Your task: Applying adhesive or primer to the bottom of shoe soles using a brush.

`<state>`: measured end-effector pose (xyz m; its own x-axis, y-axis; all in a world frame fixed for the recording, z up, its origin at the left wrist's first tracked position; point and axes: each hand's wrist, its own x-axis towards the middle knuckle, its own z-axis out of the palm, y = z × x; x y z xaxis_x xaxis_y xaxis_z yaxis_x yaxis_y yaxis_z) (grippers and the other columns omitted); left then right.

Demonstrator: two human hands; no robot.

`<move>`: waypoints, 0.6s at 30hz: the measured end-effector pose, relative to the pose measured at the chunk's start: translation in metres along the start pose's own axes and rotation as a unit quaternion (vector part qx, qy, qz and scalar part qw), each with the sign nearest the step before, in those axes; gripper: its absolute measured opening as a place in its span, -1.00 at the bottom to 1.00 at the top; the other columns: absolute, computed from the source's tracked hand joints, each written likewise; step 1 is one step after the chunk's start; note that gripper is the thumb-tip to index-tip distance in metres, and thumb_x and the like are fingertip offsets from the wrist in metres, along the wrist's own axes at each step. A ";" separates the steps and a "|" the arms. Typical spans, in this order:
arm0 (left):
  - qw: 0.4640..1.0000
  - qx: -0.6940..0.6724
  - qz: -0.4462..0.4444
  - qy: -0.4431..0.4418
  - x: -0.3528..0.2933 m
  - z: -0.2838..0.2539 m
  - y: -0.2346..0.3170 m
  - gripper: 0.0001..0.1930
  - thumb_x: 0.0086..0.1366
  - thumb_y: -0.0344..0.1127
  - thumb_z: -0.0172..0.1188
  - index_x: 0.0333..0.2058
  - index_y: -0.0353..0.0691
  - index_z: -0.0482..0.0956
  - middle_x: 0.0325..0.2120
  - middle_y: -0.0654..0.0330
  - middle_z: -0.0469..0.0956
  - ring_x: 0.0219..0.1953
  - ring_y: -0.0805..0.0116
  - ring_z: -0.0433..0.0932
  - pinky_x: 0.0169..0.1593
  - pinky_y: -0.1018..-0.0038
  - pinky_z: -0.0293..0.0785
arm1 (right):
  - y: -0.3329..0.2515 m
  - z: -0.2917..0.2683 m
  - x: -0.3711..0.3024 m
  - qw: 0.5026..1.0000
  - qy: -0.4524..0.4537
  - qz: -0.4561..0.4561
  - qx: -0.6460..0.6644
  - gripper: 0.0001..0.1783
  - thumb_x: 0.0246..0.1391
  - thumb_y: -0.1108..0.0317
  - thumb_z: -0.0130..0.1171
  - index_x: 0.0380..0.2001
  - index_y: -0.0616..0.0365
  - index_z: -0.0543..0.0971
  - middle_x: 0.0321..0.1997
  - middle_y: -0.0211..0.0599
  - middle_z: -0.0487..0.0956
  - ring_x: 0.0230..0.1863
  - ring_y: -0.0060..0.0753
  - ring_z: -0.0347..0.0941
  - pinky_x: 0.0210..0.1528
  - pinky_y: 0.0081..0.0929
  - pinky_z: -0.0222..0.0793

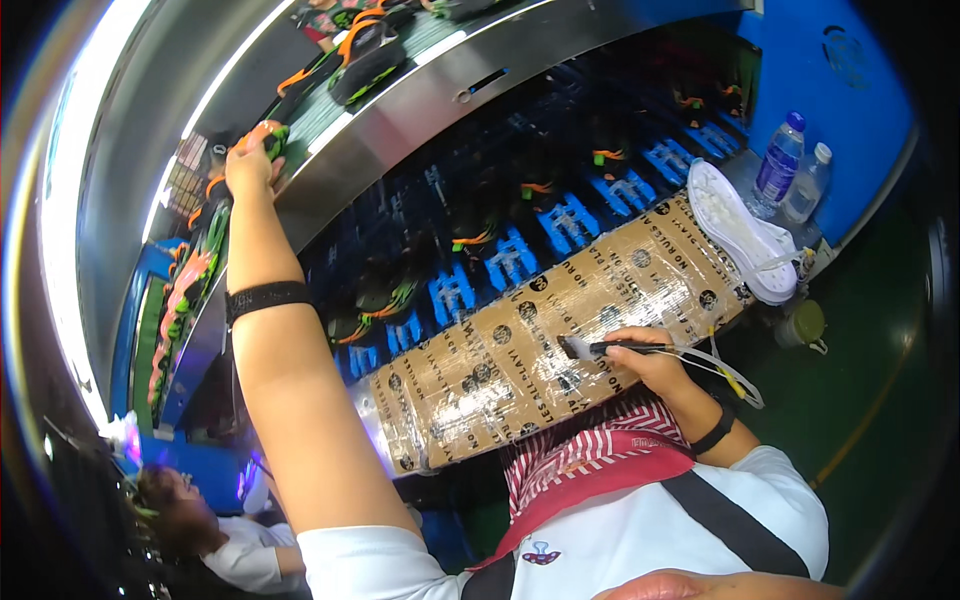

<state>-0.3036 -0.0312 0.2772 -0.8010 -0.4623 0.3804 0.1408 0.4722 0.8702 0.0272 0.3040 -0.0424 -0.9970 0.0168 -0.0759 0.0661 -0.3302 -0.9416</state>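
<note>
My left hand (250, 168) is stretched up to the conveyor at the upper left, its fingers closed round an orange and green shoe (268, 132). Part of that shoe is hidden behind the hand. Lower down, my right hand (652, 362) grips a brush (590, 348) with a dark head and a thin black handle. Pale tubing (722, 364) trails from the handle's rear end. The brush is held above a long cardboard-covered ledge (500, 375) wrapped in clear film.
More black, orange and green shoes (365, 70) line the metal-edged conveyor (420, 85). Behind the ledge stand blue holders (570, 225). A white sole-shaped piece (735, 225) and two bottles (780, 165) sit at the right. Another person (240, 540) is at the lower left.
</note>
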 end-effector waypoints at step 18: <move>0.874 -0.415 0.158 -0.199 -0.285 -0.124 -0.104 -0.63 0.21 -0.10 0.08 -0.01 0.03 0.35 0.16 0.06 0.18 0.11 -0.09 0.27 0.03 0.17 0.35 | -0.009 -0.006 -0.009 0.996 0.044 -0.059 -0.051 -0.74 -0.06 0.38 0.18 -0.26 0.25 0.55 -0.57 -0.47 0.50 -0.58 -0.76 0.32 -0.53 -0.83 0.18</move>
<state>-0.0179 -0.0418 0.1167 -0.7618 -0.0310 0.6471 0.6322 -0.2535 0.7321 0.0359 0.3120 -0.0355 -0.9909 0.1340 0.0129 -0.0429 -0.2236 -0.9737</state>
